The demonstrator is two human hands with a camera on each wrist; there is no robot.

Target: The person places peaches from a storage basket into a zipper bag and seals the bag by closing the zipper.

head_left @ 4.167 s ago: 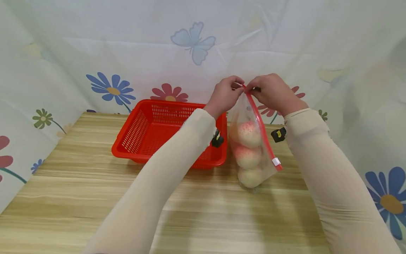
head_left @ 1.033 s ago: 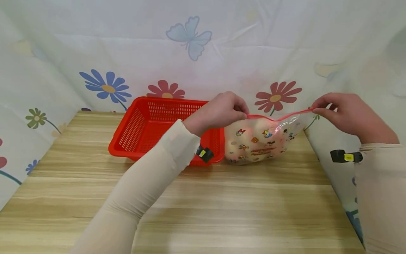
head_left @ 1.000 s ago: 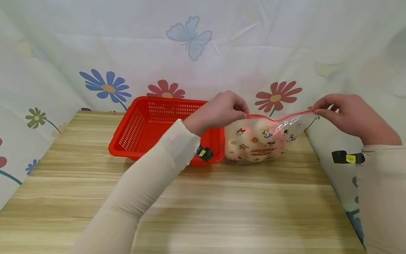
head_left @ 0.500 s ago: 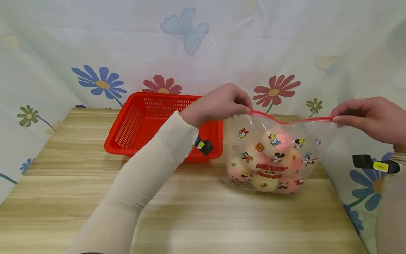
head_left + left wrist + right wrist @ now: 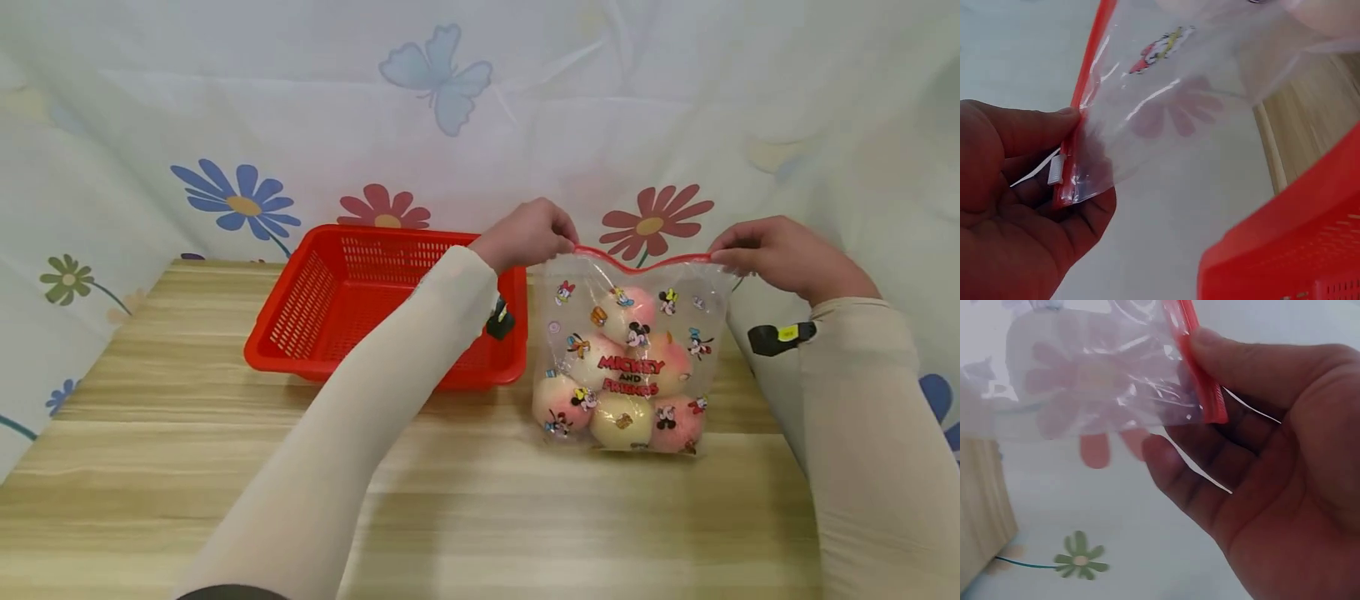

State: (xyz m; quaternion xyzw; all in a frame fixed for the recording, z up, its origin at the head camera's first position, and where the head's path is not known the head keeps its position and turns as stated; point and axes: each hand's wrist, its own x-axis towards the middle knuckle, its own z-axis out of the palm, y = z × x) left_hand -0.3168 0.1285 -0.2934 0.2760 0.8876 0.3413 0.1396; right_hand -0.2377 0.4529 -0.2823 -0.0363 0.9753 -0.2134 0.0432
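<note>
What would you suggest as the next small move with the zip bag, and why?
Probably pull the slider along the red zip strip. The left hand and right hand pinch the strip's two ends, the white slider sits at the left end, and the zip bag of peaches stands beside the red basket.

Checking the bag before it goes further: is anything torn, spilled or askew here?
Nothing stands out. The zip bag hangs upright from the left hand and right hand, which pinch its top corners; the peaches stay inside, beside the red basket.
</note>
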